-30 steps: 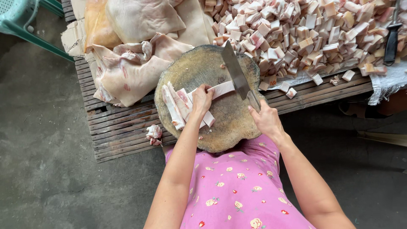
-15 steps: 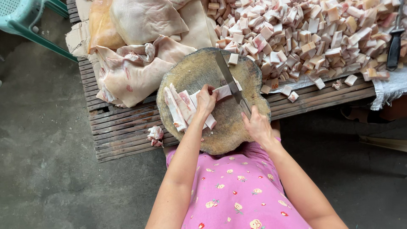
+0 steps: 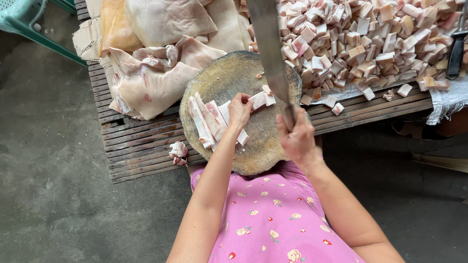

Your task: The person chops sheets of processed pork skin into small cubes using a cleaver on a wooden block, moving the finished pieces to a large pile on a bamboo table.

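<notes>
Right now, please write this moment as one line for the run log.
left hand: pins meat strips | right hand: cleaver raised | chopping block: round, wooden | cut pieces: piled behind

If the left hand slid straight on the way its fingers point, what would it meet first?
The left hand points up-right along the meat strip it presses; just beyond looks to be the raised cleaver blade, though that probably sits higher.
</notes>
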